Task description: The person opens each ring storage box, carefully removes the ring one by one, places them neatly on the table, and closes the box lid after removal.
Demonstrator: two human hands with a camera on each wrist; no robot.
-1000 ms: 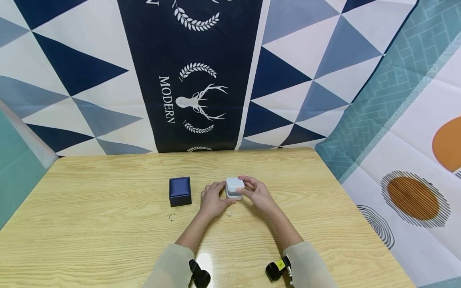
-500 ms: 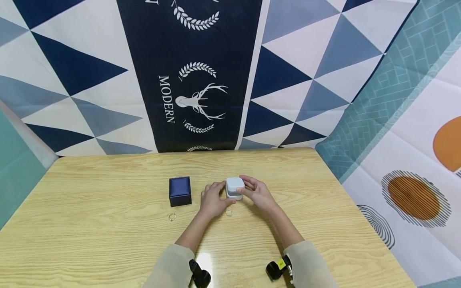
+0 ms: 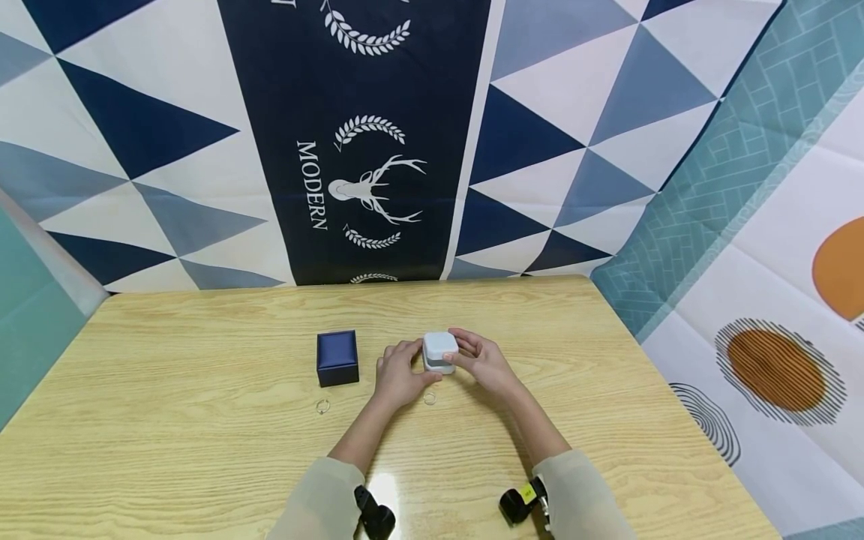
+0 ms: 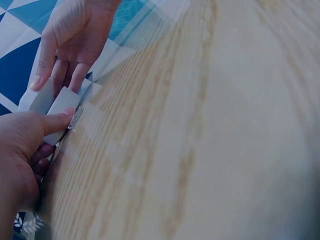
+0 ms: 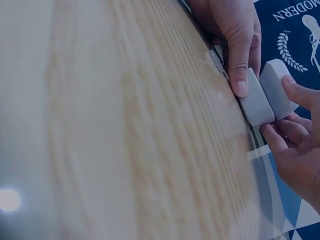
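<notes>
A small white ring box (image 3: 440,351) stands on the table with its lid (image 5: 276,87) parted from its base (image 5: 257,102), a wedge-shaped gap between them. My left hand (image 3: 400,379) grips the base, thumb along its near side. With thumb and fingers, my right hand (image 3: 487,366) holds the lid from the right. Just in front of the box lies a ring (image 3: 430,399), which shows a sparkling band in the left wrist view. The inside of the box is hidden in every view.
To the left stands a dark blue ring box (image 3: 337,358), its lid down. A second ring (image 3: 322,406) lies in front of it. The wooden table (image 3: 202,450) ends at a patterned cloth (image 3: 378,150) behind.
</notes>
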